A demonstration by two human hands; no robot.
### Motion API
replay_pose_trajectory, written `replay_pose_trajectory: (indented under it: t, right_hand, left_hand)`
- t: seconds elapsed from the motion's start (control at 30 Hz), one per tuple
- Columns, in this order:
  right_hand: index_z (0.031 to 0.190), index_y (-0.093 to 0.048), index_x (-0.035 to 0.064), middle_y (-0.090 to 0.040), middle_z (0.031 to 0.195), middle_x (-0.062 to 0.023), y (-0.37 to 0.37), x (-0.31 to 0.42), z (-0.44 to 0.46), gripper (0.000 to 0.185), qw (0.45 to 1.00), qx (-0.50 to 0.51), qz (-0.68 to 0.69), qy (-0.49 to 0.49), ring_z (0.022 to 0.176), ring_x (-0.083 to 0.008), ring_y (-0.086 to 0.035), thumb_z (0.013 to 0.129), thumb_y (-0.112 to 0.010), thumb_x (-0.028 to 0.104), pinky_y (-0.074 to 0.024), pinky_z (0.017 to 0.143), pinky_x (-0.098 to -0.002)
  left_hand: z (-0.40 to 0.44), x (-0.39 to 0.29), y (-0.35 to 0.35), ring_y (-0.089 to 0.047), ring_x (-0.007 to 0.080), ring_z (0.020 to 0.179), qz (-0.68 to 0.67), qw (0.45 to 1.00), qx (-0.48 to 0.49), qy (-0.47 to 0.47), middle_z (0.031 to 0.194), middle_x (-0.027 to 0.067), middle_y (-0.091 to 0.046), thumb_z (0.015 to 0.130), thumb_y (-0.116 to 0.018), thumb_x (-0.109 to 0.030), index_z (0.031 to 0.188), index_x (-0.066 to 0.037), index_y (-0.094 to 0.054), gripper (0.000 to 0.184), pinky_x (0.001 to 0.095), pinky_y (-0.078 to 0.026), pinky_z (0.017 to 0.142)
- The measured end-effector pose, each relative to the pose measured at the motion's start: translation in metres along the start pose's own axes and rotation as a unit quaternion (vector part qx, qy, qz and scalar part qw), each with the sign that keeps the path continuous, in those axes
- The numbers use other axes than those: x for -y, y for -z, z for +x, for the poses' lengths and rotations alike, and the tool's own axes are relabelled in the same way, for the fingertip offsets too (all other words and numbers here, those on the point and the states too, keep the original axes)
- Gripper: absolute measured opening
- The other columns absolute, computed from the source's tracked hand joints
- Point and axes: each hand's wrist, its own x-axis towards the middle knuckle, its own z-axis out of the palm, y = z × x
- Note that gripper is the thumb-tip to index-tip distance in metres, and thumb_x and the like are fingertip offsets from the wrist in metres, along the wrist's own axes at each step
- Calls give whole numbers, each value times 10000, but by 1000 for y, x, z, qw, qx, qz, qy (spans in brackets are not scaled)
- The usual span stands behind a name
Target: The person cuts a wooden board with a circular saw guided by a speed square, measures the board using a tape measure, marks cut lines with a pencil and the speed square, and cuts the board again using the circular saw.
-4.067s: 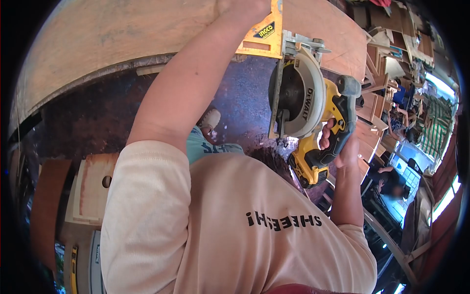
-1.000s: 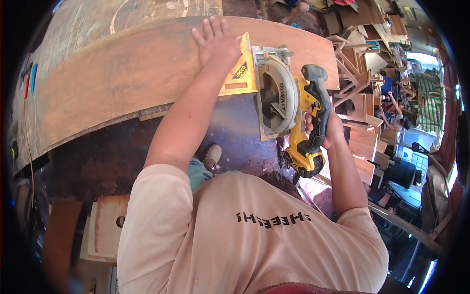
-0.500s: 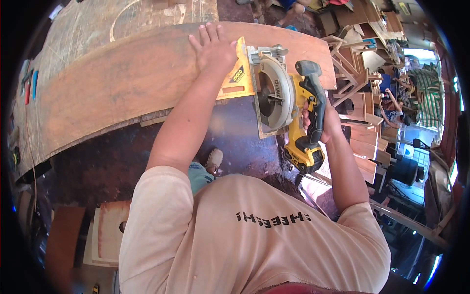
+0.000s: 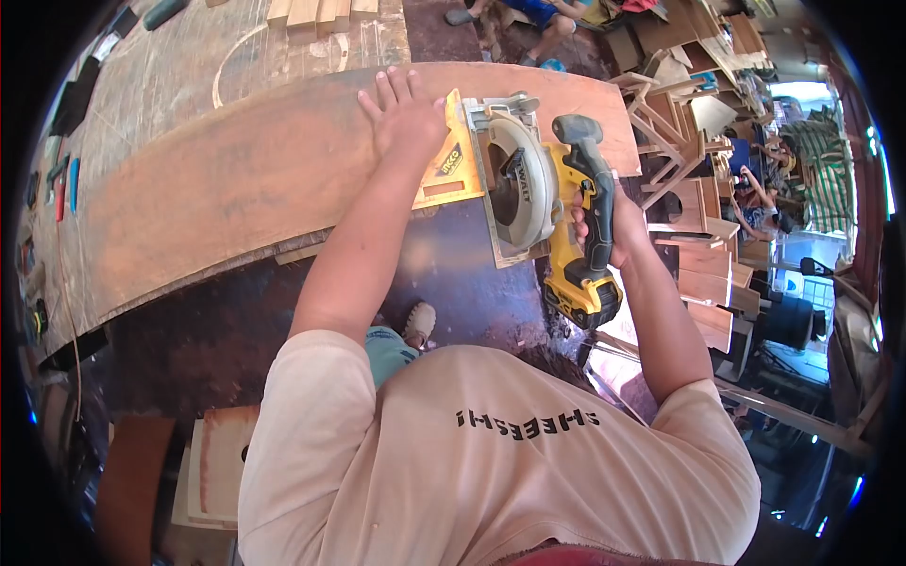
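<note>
My left hand (image 4: 408, 127) lies flat on a long brown wooden board (image 4: 236, 179), fingers spread towards its far edge. The thumb side touches a yellow triangular speed square (image 4: 453, 170), which lies across the board's near edge. In my right hand (image 4: 623, 226) is the rear handle of a yellow and black cordless circular saw (image 4: 566, 208). Its base plate (image 4: 500, 250) rests beside the square's right edge, partly over the board and partly past the near edge. The guard hides much of the blade, and I cannot tell whether it spins.
Under the board is a worn workbench (image 4: 142, 85) with stacked wood strips (image 4: 321, 17) and hand tools (image 4: 66, 189) at the left. Wooden frames and offcuts (image 4: 698, 274) crowd the right. Another person (image 4: 543, 24) sits beyond the bench. Wood panels (image 4: 203, 472) stand at lower left.
The view has tilted up a little, showing more of the bench and the wood strips. The saw sits slightly further left in view, still beside the square. My left hand stays on the board.
</note>
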Motion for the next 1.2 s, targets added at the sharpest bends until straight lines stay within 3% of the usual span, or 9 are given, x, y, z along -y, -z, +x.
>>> replay_pose_trajectory:
  t: [0.57,1.2]
  right_hand:
    - [933,-572,36,-557,693,-71,6,-3,4,658,999,23,-15,15,511,-163,-515,1032,-218,582,-466,489,-322]
    - [909,-565,48,-547,689,-57,5,-3,5,646,998,40,-28,32,508,-146,-504,1035,-212,574,-461,488,-311]
  left_hand:
    - [-18,-2,2,-136,335,1496,-4,1000,-23,-10,1598,180,-203,1019,-360,-412,1528,-32,-262,642,583,-72,1187]
    - [-46,-7,12,-91,315,1508,9,1000,24,5,1620,165,-145,1039,-277,-419,1548,-53,-203,631,555,-49,1201]
